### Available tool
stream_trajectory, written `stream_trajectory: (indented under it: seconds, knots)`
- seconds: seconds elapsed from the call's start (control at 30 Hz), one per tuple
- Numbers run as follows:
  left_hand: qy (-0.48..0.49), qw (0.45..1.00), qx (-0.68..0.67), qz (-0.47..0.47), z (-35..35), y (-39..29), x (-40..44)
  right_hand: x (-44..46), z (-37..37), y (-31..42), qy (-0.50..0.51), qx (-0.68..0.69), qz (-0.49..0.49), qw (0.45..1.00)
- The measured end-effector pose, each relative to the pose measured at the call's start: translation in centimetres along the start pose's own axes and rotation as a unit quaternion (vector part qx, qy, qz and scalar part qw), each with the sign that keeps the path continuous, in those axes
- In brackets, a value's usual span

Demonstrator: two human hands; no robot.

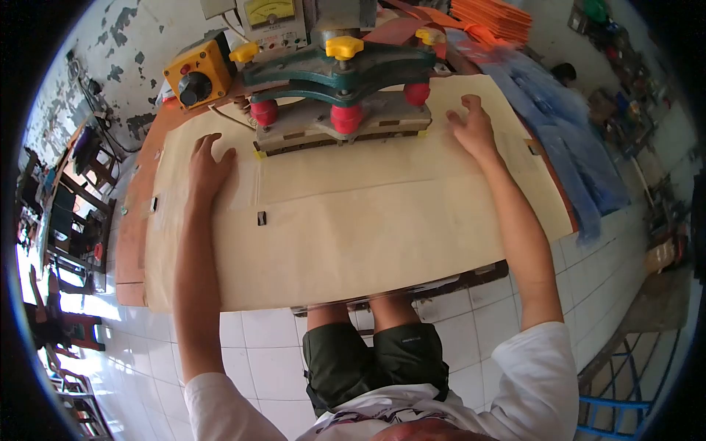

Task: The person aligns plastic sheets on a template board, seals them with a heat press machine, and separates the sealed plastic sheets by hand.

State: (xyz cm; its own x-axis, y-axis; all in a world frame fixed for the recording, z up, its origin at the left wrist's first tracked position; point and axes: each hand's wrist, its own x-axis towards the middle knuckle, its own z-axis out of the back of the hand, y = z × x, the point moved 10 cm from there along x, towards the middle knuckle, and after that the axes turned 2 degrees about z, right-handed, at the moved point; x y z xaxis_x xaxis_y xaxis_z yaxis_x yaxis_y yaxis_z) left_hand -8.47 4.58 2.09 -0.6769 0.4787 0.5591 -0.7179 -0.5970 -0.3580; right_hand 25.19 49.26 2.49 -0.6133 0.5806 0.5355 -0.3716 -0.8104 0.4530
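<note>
My left hand (211,167) rests on the tan sheet (353,242) that covers the table, left of the press head. Its fingers are curved and the thumb stands apart, with nothing gripped. On the right, my right hand (474,131) is at the sheet beside the press, fingers and thumb spread. Between the hands sits the press head (342,117), a grey plate under a green frame with yellow knobs (344,48) and red insulators (346,117). Straight faint edges near my left hand look like clear film, but I cannot tell for sure.
A yellow control box (197,73) with a black dial stands at the back left, near a meter panel (271,18). Orange sheets (491,22) are stacked at the back right. Blue clear plastic (566,140) hangs over the right edge. A small dark piece (262,218) lies on the sheet.
</note>
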Motion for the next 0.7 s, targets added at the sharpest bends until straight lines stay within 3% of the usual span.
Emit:
stream_trajectory:
  seconds: [0.07, 0.1, 0.17, 0.3, 0.37, 0.43, 0.5, 0.53, 0.6, 0.7]
  knots:
    - [-0.006, 1.000, 0.006, -0.002, 0.7, -0.2, -0.3, -0.3, 2.9, 1.0, -0.131, -0.009, 0.038, 0.991]
    - [-0.012, 1.000, 0.011, -0.002, 1.0, -0.1, -0.4, -0.3, 3.3, 1.1, -0.133, -0.008, 0.037, 0.990]
    - [-0.015, 1.000, 0.015, 0.003, 1.3, 0.2, -0.5, 0.1, 2.2, 1.5, -0.034, -0.121, 0.044, 0.991]
    - [-0.021, 0.999, 0.007, 0.029, 1.1, 1.5, -0.5, 0.3, 1.9, 0.2, -0.025, -0.156, 0.026, 0.987]
    - [-0.024, 0.999, 0.007, 0.032, 1.1, 1.6, -0.6, -0.3, 6.6, 3.0, -0.195, -0.125, 0.081, 0.969]
    - [-0.028, 0.999, 0.006, 0.036, 1.5, 1.1, -0.7, -0.5, 7.2, 2.7, -0.216, -0.126, 0.082, 0.965]
    - [-0.016, 0.998, -0.006, 0.066, 1.7, 1.1, -0.9, -0.2, 5.3, 0.8, -0.122, -0.143, 0.029, 0.982]
    - [-0.016, 0.998, -0.007, 0.063, 1.6, 1.2, -0.9, -0.4, 5.0, 0.3, -0.124, -0.144, 0.027, 0.981]
    - [-0.018, 0.998, 0.018, 0.054, 1.8, 1.1, -0.8, -0.5, 2.4, -1.7, -0.008, -0.167, -0.038, 0.985]
    - [-0.018, 0.998, 0.028, 0.062, 2.0, 0.9, -1.1, -0.3, 2.5, -1.3, -0.010, -0.222, -0.006, 0.975]
